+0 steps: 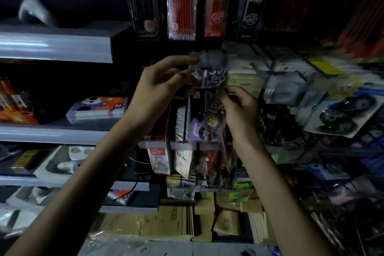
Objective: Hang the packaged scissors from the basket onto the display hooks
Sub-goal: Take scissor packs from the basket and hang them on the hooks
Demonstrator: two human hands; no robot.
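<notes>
Here both hands (160, 83) (239, 108) pinch a glossy flat scissors package (207, 97).

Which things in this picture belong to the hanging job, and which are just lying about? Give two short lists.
Job in hand: purple scissors package, pinched by the left hand and the right hand.

Lying about: hanging red pack; hanging black pack marked 8; box marked 24; cardboard cartons below.
</notes>
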